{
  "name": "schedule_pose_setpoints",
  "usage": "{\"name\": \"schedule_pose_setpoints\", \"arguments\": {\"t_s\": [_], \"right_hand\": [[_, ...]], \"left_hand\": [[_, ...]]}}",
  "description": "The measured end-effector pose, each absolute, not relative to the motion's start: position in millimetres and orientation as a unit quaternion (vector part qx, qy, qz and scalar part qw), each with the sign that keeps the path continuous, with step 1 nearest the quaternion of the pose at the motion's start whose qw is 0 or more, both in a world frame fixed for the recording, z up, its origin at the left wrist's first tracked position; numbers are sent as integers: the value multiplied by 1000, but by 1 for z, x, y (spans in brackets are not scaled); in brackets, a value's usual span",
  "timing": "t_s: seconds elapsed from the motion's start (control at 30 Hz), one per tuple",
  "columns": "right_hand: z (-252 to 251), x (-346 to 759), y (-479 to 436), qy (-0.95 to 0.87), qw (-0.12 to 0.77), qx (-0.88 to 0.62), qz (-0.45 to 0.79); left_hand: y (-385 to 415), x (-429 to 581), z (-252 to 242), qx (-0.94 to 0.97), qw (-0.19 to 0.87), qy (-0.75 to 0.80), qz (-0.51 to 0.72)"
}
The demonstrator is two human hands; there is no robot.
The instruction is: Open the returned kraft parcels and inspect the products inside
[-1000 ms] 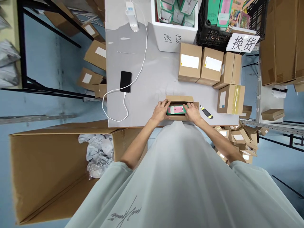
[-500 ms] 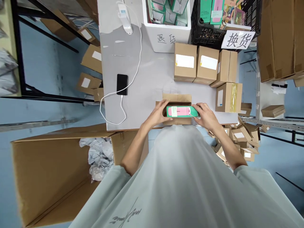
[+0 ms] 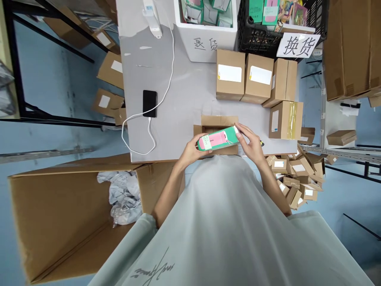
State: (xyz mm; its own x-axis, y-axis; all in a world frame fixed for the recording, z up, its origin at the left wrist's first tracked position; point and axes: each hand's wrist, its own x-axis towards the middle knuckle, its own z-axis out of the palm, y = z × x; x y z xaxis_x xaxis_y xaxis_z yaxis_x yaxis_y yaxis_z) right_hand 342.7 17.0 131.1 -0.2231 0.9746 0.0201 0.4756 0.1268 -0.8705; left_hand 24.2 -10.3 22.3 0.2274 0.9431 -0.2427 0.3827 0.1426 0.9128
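Note:
Between my two hands is a green and pink product box, tilted with its right end higher in view. My left hand grips its left end, and my right hand closes round its right end. Under it, an opened cardboard box with its flaps out lies at the table's front edge, partly covered by the product box. A small black and yellow item pokes out beside my right hand; its kind I cannot make out.
Several cardboard boxes line the right of the table. Behind them stand a white foam bin and a black crate. A phone with a white cable lies left. A large open carton stands at lower left.
The product box has come up from the opened cardboard box and turned, its left end nearer me. Both hands moved with it. The black and yellow item now shows beside my right hand.

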Motion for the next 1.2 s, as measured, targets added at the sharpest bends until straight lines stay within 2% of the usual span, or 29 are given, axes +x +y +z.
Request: {"name": "schedule_pose_setpoints", "arguments": {"t_s": [0.13, 0.27, 0.43, 0.63, 0.73, 0.87, 1.03, 1.2], "right_hand": [[119, 330, 19, -653, 341, -551, 392], [122, 325, 23, -663, 326, -540, 403], [134, 309, 23, -728, 257, -493, 401], [134, 275, 30, -784, 165, -436, 411], [130, 269, 34, -770, 171, -457, 411], [113, 288, 36, -727, 220, -548, 351], [66, 332, 28, -665, 225, -656, 279], [27, 352, 10, -575, 150, -745, 302]], "left_hand": [[-20, 32, 23, 592, 498, 574, 267], [-28, 37, 31, 550, 516, 576, 317], [-40, 33, 36, 502, 506, 588, 382], [-62, -1, 20, 463, 469, 622, 421], [-72, -26, 6, 419, 438, 665, 436], [-65, -53, -24, 326, 385, 732, 457], [-29, -61, -65, 258, 352, 808, 396], [-16, -53, -82, 300, 348, 844, 278]]}}
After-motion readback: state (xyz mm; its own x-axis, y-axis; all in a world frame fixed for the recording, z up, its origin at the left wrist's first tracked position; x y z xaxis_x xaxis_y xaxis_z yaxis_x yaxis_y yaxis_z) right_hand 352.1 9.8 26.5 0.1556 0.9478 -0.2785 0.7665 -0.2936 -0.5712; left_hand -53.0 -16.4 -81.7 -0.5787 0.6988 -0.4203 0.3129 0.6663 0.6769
